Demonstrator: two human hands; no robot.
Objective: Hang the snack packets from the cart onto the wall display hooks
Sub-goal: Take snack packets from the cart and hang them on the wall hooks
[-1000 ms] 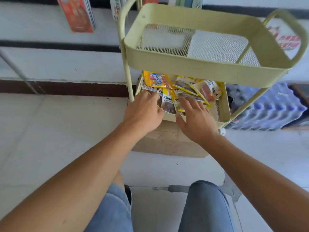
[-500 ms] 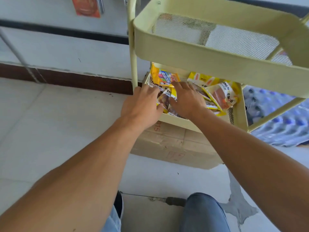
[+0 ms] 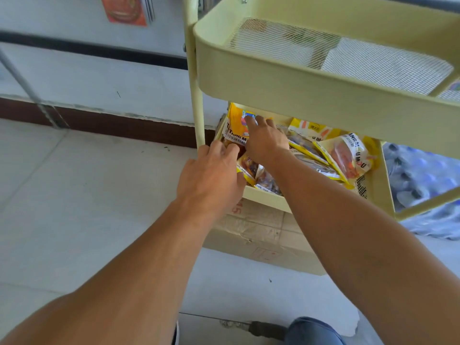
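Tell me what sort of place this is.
Probably a small shop or its stockroom: a tiered cart loaded with snack packets, shrink-wrapped bottled water on the floor, and packets hanging on the wall.

yellow snack packets (image 3: 331, 150) lay heaped in the lower tray of the pale yellow cart (image 3: 311, 95), some flat, some tilted, overlapping. a packet with black lettering (image 3: 236, 128) leaned at the tray's left end. the mesh upper tray held no packets. hooks out of view.

Single head view, angled steeply down, close over cart (image 3: 311, 95) and floor (image 3: 74, 207)
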